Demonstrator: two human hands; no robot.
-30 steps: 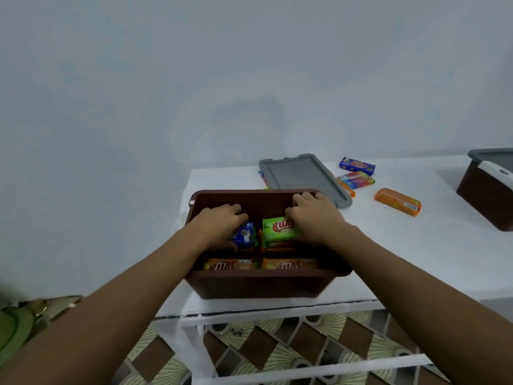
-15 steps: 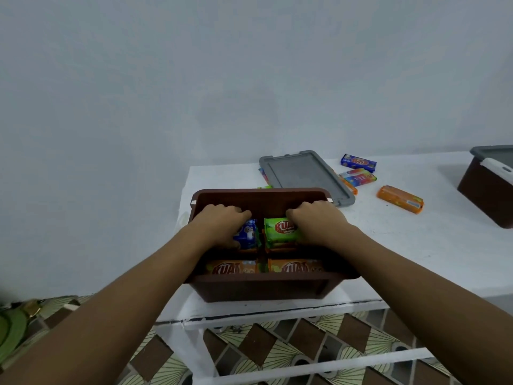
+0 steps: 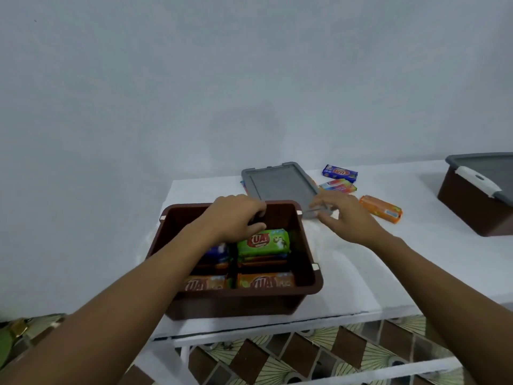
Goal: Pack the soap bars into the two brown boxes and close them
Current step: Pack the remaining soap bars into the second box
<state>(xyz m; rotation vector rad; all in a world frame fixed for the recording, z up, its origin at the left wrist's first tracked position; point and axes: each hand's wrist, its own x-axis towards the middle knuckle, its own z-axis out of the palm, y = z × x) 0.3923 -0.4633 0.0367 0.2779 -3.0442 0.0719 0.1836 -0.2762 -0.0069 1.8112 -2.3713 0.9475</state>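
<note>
An open brown box (image 3: 308, 259) stands at the table's front left, with soap bars packed inside: a green bar (image 3: 262, 241) on top, a blue bar (image 3: 218, 251) to its left and orange bars (image 3: 263, 283) along the near wall. My left hand (image 3: 236, 218) curls over the box's far rim, thumb inside. Just right of the box, my right hand (image 3: 344, 218) has thumb and fingers on either side of the near corner of the flat grey lid (image 3: 277, 184). On the table beyond lie a blue bar (image 3: 340, 173), a multicoloured bar (image 3: 337, 187) and an orange bar (image 3: 380, 208).
A second brown box (image 3: 477, 212) with a grey lid and a white latch sits at the right edge of the view. The white table (image 3: 416, 259) ends at a front edge near me, with patterned floor tiles below. A plain wall stands behind.
Both hands have come up out of the box. My left hand moved to the far rim. My right hand moved right and away, to the grey lid's near corner.
</note>
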